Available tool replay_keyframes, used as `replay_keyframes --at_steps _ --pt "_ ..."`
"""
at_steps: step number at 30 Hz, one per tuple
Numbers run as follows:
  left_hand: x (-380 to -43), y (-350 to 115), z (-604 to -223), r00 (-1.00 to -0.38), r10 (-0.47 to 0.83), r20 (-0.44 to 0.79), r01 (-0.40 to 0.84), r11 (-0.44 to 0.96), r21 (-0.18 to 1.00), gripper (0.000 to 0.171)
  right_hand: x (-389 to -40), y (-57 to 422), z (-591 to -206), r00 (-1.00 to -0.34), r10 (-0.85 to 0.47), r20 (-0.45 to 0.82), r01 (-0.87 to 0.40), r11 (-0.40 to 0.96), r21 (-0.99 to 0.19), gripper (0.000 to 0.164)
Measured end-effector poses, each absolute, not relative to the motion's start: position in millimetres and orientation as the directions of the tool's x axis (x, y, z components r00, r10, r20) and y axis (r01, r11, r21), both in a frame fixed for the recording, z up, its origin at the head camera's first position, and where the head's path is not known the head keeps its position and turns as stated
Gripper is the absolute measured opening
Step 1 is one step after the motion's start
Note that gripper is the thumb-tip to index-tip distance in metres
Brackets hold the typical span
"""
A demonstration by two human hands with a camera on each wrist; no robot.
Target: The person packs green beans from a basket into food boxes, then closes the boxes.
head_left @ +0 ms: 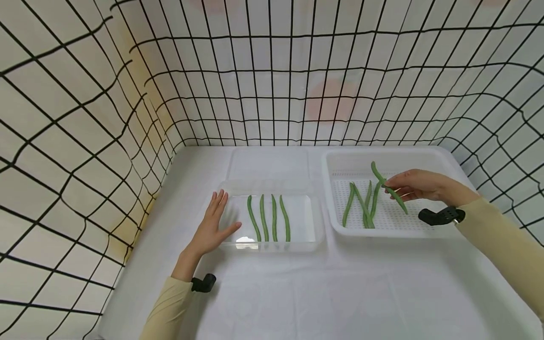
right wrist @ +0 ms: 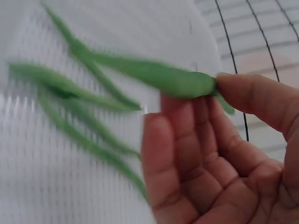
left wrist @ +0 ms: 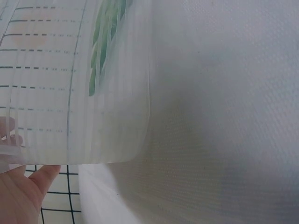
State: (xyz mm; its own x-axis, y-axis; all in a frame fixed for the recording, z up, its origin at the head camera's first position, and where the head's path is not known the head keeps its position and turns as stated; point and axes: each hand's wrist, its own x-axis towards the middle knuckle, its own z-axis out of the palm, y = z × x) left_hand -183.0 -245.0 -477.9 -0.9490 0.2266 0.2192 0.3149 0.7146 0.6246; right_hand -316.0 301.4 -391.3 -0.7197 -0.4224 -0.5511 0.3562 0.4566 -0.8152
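My right hand (head_left: 418, 184) pinches a green bean (head_left: 397, 200) between thumb and fingertips, above the white perforated basket (head_left: 382, 233). In the right wrist view the held bean (right wrist: 159, 77) runs leftward from the fingertips over the others. Several more green beans (head_left: 348, 208) lie crossed in the basket's left half. My left hand (head_left: 211, 226), fingers straight and thumb spread, is at the left side of a clear plastic box (head_left: 318, 224). Inside that box several green beans (head_left: 274, 219) lie side by side, roughly parallel. The left wrist view shows the box's ribbed wall (left wrist: 117, 126) with beans behind it.
Box and basket stand side by side on a white-covered table (head_left: 297, 288). Black wire mesh (head_left: 289, 85) rises behind them and along the left and right sides. A dark wrist camera (head_left: 442, 216) on the right wrist overlaps the basket's right part.
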Motion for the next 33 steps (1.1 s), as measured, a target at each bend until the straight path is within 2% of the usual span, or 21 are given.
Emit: replay_keyframes --at_steps 6,11,18,24,33 --pt "-184.4 -245.9 -481.1 -0.952 0.219 0.213 0.304 0.724 0.619 0.09 -306.5 255.6 -386.6 -0.718 -0.507 -0.477 0.352 0.327 -0.877 0.02" --pt "-183.7 -245.8 -481.3 -0.95 0.219 0.222 0.311 0.724 0.616 0.09 -297.3 207.4 -382.1 -0.669 -0.595 -0.445 0.351 0.275 -0.895 0.02" --pt "-183.3 -244.8 -478.7 -0.952 0.219 0.214 0.306 0.727 0.615 0.091 -285.2 146.8 -387.7 -0.604 -0.647 -0.465 0.393 0.266 -0.88 0.014" --pt "-184.2 -243.9 -477.4 -0.954 0.217 0.206 0.299 0.73 0.614 0.091 -277.8 113.9 -394.0 -0.559 -0.669 -0.49 0.4 0.3 -0.866 0.014" --pt "-183.9 -245.2 -478.2 -0.956 0.214 0.202 0.294 0.729 0.618 0.09 -277.2 107.0 -397.0 -0.543 -0.675 -0.499 0.383 0.33 -0.863 0.041"
